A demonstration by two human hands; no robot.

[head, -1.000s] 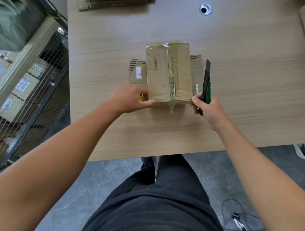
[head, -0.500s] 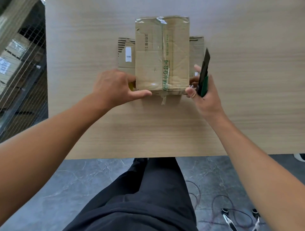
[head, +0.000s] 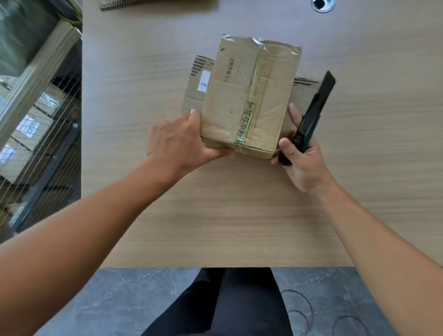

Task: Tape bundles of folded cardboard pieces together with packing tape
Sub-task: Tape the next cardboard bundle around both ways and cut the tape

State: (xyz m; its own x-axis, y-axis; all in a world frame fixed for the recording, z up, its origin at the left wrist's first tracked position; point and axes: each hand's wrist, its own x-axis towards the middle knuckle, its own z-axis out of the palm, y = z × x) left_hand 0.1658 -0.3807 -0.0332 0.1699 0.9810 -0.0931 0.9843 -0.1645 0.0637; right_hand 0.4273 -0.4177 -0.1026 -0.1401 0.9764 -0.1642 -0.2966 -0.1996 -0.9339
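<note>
Turned clockwise since half a second ago, the tan, tape-wrapped bundle of folded cardboard (head: pixel 230 100) now lies skewed, its far end leaning toward 1 o'clock where it earlier pointed straight to 12. It sits on the pale wood-grain worktop (head: pixel 215 215), a little beyond centre toward 12 o'clock. A wider flat cardboard piece with black stripes (head: pixel 195 98) sticks out from under it at 9 and 3 o'clock and carries a small white label marked 100 (head: pixel 203 81). A strip of clear packing tape (head: pixel 255 72) runs lengthwise over the top face.

The left hand (head: pixel 177 144) grips the bundle's corner at 7 o'clock, thumb laid along the near edge, fingers up the left side. The right hand (head: pixel 304 165), at 4 o'clock of the bundle, is curled round a black-and-green utility knife (head: pixel 314 112) whose far end points to 1 o'clock. Its forefinger stretches along the bundle's right side; whether it touches the cardboard I cannot tell.

At 12 o'clock on the worktop lies a stack of corrugated cardboard (head: pixel 143 2), with a round metal cable grommet (head: pixel 322 3) toward 1 o'clock. A wire-mesh rack (head: pixel 36 144) stands off the worktop at 9 o'clock. At 6 o'clock are dark trousers (head: pixel 227 302) over a grey marbled floor (head: pixel 143 299), with thin cables (head: pixel 302 309) at 5 o'clock.
</note>
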